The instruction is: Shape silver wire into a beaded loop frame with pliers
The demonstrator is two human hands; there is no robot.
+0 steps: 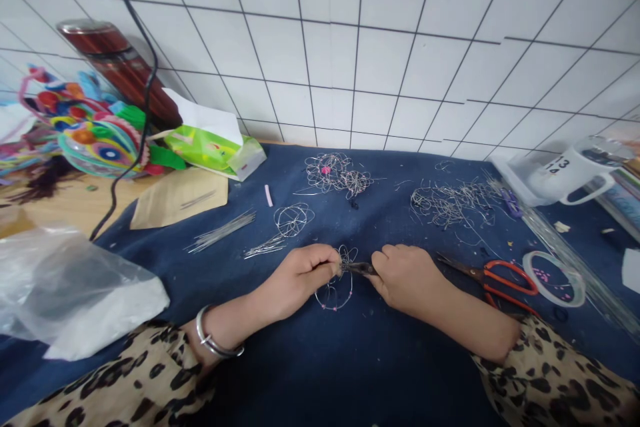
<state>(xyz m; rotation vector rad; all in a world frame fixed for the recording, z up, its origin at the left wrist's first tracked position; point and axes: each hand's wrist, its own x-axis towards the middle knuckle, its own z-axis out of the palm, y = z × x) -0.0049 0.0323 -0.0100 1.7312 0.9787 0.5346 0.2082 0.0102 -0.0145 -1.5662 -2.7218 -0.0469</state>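
Note:
My left hand (305, 277) pinches a wire ornament (336, 307) near its middle. Thin silver loops stand at the ornament's top, and a larger ring below carries small pink beads. From the right, my right hand (407, 280) is closed around a pair of dark pliers (361, 268). The jaws of the pliers touch the wire right beside my left fingertips. Whether the jaws grip the wire is too small to tell. Behind my left hand lie a round wire frame (293, 219) and a short bundle of wires (265, 247).
Red-handled scissors (510, 277) and a ring-shaped dish of pink beads (554, 278) lie right. Tangled wire (450, 203) and finished-looking wire flowers (330, 173) are farther back. A white mug (575, 170) stands back right; a plastic bag (75, 287) and straight wires (221, 231) lie left.

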